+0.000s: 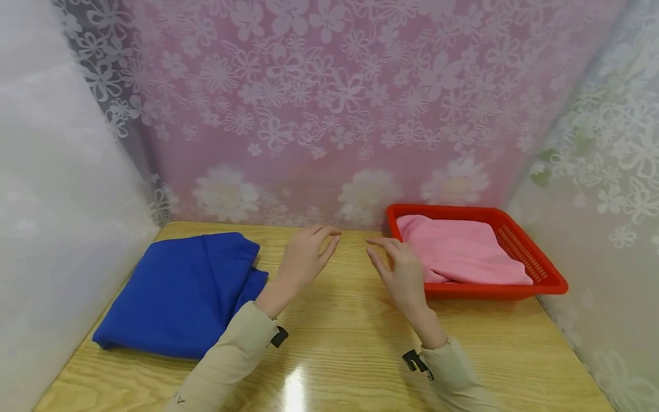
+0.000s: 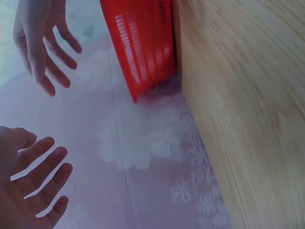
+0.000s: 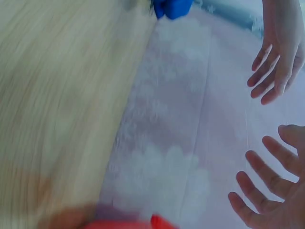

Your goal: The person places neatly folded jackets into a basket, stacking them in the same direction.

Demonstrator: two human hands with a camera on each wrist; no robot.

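Both hands hover over the middle of the table, palms facing each other, with nothing held. My left hand (image 1: pixel 305 256) has loosely bent, spread fingers and is nearest to a folded blue cloth (image 1: pixel 177 294) lying at the left. My right hand (image 1: pixel 404 274), its fingers likewise relaxed, is in front of the left wall of a red plastic basket (image 1: pixel 479 290). Inside that basket lies a folded pink cloth (image 1: pixel 460 249). In the left wrist view the left hand (image 2: pixel 33 183) shows spread fingers; the right wrist view shows the right hand (image 3: pixel 274 183) the same way.
The wooden table (image 1: pixel 329 343) carries the cloth and the basket. A pink flowered curtain (image 1: pixel 309 114) hangs behind its back edge. Pale sheets stand at the left (image 1: pixel 67 171) and right (image 1: pixel 592 229) sides.
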